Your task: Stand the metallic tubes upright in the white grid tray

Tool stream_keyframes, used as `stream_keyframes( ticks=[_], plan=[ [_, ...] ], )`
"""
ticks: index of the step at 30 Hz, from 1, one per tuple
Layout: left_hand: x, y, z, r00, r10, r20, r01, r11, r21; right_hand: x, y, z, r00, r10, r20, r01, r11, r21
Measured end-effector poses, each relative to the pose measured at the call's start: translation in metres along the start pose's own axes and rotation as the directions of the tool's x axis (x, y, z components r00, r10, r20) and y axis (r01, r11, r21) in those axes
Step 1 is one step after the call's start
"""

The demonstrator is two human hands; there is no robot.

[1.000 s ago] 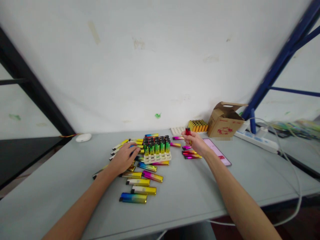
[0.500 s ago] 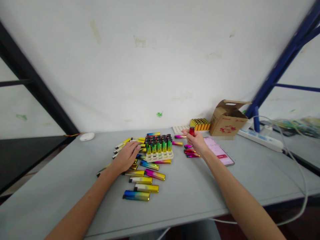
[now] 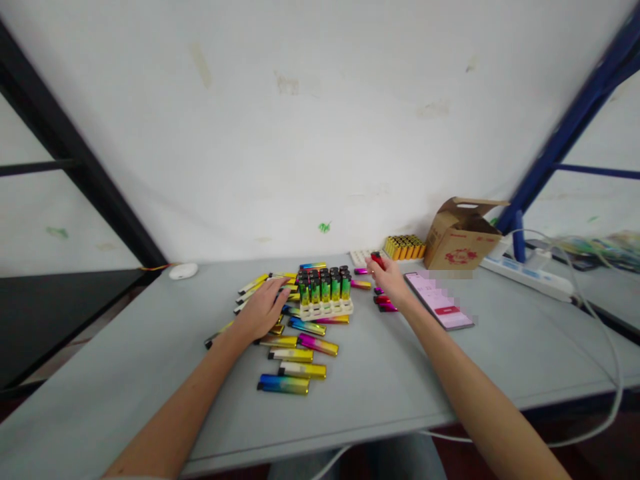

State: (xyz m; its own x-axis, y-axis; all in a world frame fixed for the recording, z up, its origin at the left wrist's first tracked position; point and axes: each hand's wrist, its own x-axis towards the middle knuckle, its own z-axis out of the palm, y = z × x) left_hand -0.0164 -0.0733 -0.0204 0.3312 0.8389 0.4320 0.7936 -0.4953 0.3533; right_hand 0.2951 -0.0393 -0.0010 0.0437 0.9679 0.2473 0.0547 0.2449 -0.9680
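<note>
The red lighter (image 3: 378, 259), glossy and dark-topped, is pinched in my right hand (image 3: 392, 280), held tilted above the table, in front of the back rack (image 3: 364, 257). My left hand (image 3: 265, 305), well apart from it, lies palm down over the loose lighters (image 3: 293, 355); I can't tell whether its fingers close on any. Those are flat, slim and metallic, fading from white, blue or magenta into yellow. Just beside my left fingers, green lighters (image 3: 325, 289) with black tops stand upright in the front rack (image 3: 327, 310), a pale block whose nearest row of holes shows. Magenta and red lighters (image 3: 385, 302) lie below my right hand, and the flat, glassy phone (image 3: 441, 300) is near its wrist. Behind are tight rows of orange cylinders (image 3: 406, 247) beside a cardboard box (image 3: 463, 243), flap raised. The smooth grey table (image 3: 375, 393) stretches between my forearms to its straight front edge; the scuffed wall (image 3: 320, 133) bounds the back.
</note>
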Motion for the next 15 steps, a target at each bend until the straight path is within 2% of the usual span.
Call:
stream_keyframes(
  ticks=[3,6,9,12,15],
  plan=[
    [0.001,-0.002,-0.001,1.0,0.01,-0.01,-0.01,1.0,-0.005,-0.001,0.002,-0.001,0.995,-0.101,-0.015,0.096,0.974,-0.204],
    [0.002,-0.006,-0.002,0.999,0.042,-0.014,-0.042,0.999,0.002,-0.002,0.005,-0.004,0.981,-0.186,0.057,0.194,0.906,-0.377],
    [0.003,-0.013,-0.006,0.998,0.068,-0.012,-0.068,0.997,0.028,-0.001,0.009,-0.007,0.948,-0.276,0.159,0.318,0.787,-0.528],
    [0.003,-0.017,-0.01,0.995,0.095,0.003,-0.095,0.995,0.034,0.0,0.012,-0.01,0.925,-0.272,0.266,0.381,0.654,-0.653],
    [0.002,-0.018,-0.014,0.988,0.143,0.052,-0.144,0.99,0.007,0.0,0.014,-0.01,0.946,-0.23,0.229,0.321,0.568,-0.758]
  ],
)
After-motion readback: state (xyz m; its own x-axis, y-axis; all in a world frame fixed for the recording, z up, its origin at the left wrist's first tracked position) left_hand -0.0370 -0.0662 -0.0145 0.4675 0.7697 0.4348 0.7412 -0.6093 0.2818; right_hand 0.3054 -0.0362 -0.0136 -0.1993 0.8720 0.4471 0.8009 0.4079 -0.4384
